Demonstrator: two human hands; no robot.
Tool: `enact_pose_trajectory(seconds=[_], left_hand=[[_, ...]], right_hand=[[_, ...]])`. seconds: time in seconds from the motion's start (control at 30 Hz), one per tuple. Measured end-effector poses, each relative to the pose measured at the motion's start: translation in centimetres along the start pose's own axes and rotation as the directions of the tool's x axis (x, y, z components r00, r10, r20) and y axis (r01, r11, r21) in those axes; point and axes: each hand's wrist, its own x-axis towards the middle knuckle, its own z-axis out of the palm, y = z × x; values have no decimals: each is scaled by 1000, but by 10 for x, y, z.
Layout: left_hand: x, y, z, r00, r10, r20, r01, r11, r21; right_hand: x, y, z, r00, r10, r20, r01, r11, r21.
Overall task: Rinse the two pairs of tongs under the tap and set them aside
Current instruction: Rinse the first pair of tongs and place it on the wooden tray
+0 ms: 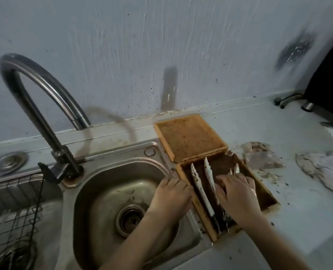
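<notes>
A dirty wooden box [267, 193] lies open on the counter right of the sink [103, 191], its lid [189, 137] folded back. Inside, one pair of soiled metal tongs [199, 188] lies lengthwise, its two arms spread apart. Only the tips of a second pair of tongs [235, 169] show beyond my right hand's fingers. My right hand [237, 195] lies over the tongs in the box with fingers spread. My left hand [171, 193] rests on the box's left rim, at the edge of the sink. The curved tap [35, 90] stands at the back left with no water running.
A drain strainer [130, 219] sits in the basin's middle. A wire rack [15, 211] fills the left basin. On the counter to the right lie a crumpled plastic bag [259, 156] and a grey rag [321, 168], with crumbs around. A black appliance [329, 90] stands far right.
</notes>
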Motion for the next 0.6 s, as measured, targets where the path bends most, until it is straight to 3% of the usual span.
enact_pose_trajectory(seconds=[0.13,0.27,0.4,0.6], left_hand=[[3,5,13,990,51,134,-48,998,-27],[-1,3,15,982,99,161,-94,995,-38],[-2,1,7,949,121,291,-96,990,-99],[-7,-7,3,984,74,163,-69,997,-35]], right_hand=[[0,0,9,989,69,130,-57,994,-94],[2,-3,13,971,119,208,-85,983,-164],[2,-6,9,979,81,186,-52,986,-157],[4,-14,-7,999,26,20,-23,992,-120]])
